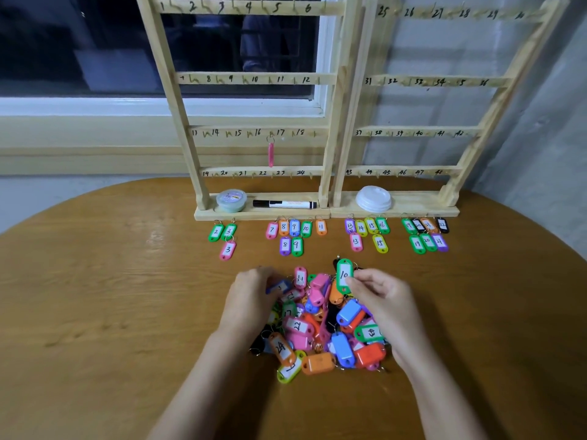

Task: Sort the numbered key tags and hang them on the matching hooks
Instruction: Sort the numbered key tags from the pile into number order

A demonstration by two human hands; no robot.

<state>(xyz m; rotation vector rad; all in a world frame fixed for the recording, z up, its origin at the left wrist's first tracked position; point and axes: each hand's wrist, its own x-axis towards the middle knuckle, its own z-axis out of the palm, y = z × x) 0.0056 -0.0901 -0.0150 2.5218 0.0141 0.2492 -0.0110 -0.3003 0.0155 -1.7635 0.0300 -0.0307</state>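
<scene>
Green tag 10 pinched by right hand; left hand grip unclear; best laid beside sorted 10, above centre.

I read moderate, even indoor light from overhead; the window is dark. A pale sheen lies on the table left of centre; shadows are soft. Wide-angle distortion bows the rack uprights; its upper-right numbers blur.
</scene>
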